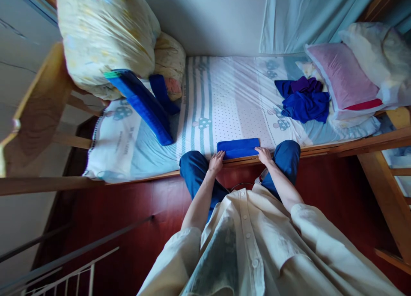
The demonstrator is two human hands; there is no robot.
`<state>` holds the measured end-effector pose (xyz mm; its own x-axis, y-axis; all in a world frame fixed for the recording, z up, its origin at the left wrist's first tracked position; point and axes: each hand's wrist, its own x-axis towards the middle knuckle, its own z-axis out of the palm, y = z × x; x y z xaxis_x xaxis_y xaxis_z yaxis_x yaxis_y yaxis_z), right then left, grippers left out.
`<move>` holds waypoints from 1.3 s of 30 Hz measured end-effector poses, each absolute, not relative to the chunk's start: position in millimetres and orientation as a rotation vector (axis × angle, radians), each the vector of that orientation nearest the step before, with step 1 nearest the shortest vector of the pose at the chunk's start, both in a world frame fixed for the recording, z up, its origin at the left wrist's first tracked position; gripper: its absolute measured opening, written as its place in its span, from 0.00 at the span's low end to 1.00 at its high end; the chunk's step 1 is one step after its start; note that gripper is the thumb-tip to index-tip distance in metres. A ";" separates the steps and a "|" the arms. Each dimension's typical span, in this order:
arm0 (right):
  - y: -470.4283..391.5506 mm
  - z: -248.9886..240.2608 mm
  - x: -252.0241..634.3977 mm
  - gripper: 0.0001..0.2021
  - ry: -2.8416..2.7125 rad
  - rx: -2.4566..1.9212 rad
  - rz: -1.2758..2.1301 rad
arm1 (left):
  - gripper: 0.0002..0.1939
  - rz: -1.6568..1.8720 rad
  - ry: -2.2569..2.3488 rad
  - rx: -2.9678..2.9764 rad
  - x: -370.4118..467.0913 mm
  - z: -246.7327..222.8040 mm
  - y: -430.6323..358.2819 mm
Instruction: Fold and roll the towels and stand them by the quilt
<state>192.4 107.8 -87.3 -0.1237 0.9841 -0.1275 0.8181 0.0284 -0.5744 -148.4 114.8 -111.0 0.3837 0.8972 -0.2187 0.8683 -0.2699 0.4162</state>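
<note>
At the centre of the frame, the left hand point(216, 161) and right hand point(263, 155) rest at opposite ends of a folded blue cloth point(238, 148), fingers loosely bent; whether they pinch or merely press, I cannot tell. That spacing probably keeps it flat on the bed's point(221, 103) near edge. Farther, centre-left, a long blue fold point(146, 108) lies apart from crumpled clothes point(306, 104) at right, perhaps to avoid mixing.
</note>
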 end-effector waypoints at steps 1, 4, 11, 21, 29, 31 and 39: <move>107.0 -87.0 192.4 0.29 -2.013 -1.848 0.761 | 0.41 0.084 1.517 2.181 -148.3 -110.8 114.2; 105.2 -87.1 192.8 0.29 -2.036 -1.837 0.752 | 0.41 0.092 1.520 2.181 -148.1 -110.9 112.3; 108.3 -88.1 195.3 0.28 -1.904 -1.874 0.848 | 0.37 0.200 1.573 2.015 -148.7 -110.3 115.8; 132.8 -101.1 198.8 0.20 -1.490 -1.796 0.959 | 0.29 0.510 1.813 1.495 -148.5 -101.6 134.9; 144.6 -127.3 199.1 0.20 -1.128 -1.759 1.065 | 0.22 0.760 1.845 1.116 -143.9 -107.2 144.1; 148.1 -131.4 198.8 0.18 -1.090 -1.771 1.055 | 0.22 0.783 1.837 1.055 -143.8 -110.3 146.8; 155.5 -137.4 196.6 0.22 -1.085 -1.820 1.019 | 0.20 0.700 1.927 0.965 -142.9 -120.2 159.9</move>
<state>196.6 155.5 -137.4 0.3171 0.9167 -0.2433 0.3007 -0.3404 -0.8909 -142.9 159.9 -120.2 -0.3435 0.8313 -0.4370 0.3567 0.5459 0.7581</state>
